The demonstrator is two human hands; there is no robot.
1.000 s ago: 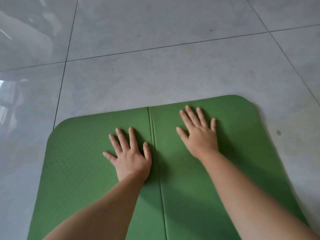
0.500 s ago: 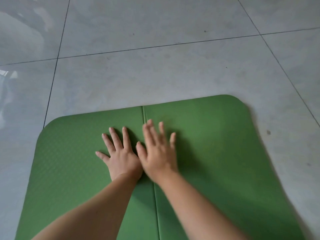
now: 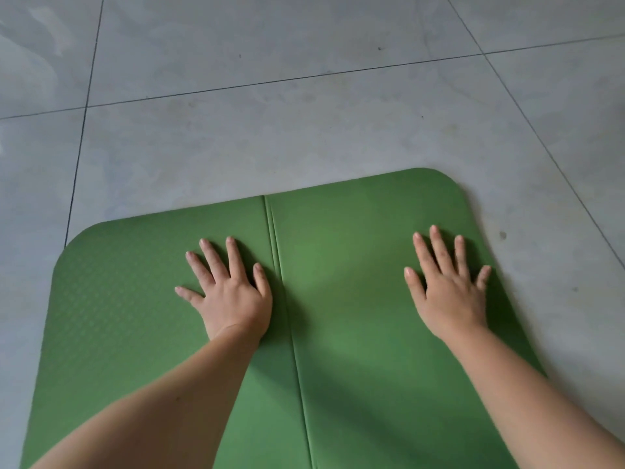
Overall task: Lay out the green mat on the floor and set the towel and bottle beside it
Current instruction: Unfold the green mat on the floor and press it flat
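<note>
The green mat [image 3: 355,299] lies unfolded on the floor [image 3: 270,130], the left hand [image 3: 233,296] and right hand [image 3: 446,292] press on it with straight fingers, and towel and bottle are not visible.

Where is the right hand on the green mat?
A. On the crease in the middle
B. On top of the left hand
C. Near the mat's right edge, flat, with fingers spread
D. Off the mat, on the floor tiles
C: the right hand lies flat with spread fingers close to the right edge of the green mat, while the left hand rests beside the centre crease.
</note>
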